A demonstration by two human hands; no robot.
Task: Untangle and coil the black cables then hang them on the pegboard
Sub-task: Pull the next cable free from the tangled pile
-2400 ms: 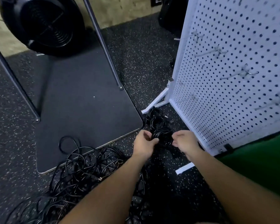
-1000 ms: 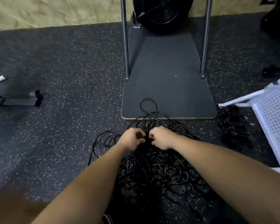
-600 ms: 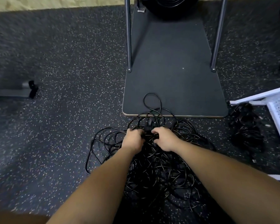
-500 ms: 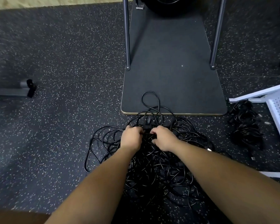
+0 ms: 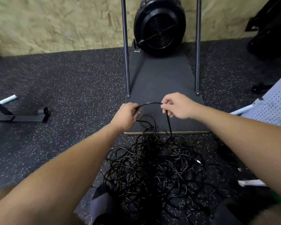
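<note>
A big tangle of black cables (image 5: 154, 166) lies on the speckled floor in front of me. One black cable (image 5: 150, 103) is lifted out of it and arcs between my hands above the pile. My left hand (image 5: 126, 116) pinches its left part, and my right hand (image 5: 177, 105) pinches its right part, from where the cable drops straight down into the tangle. The white pegboard (image 5: 276, 104) shows only as a corner at the right edge.
A dark mat board (image 5: 162, 88) lies just beyond the pile, with two metal poles (image 5: 126, 46) rising from it and a black round fan (image 5: 159, 26) at its far end. A grey floor bracket (image 5: 23, 117) sits at left. A wood-chip wall runs behind.
Both hands have risen from the pile and moved apart, drawing one cable up between them. Earlier I turned left, away from the pegboard and the coiled bundle beside it.
</note>
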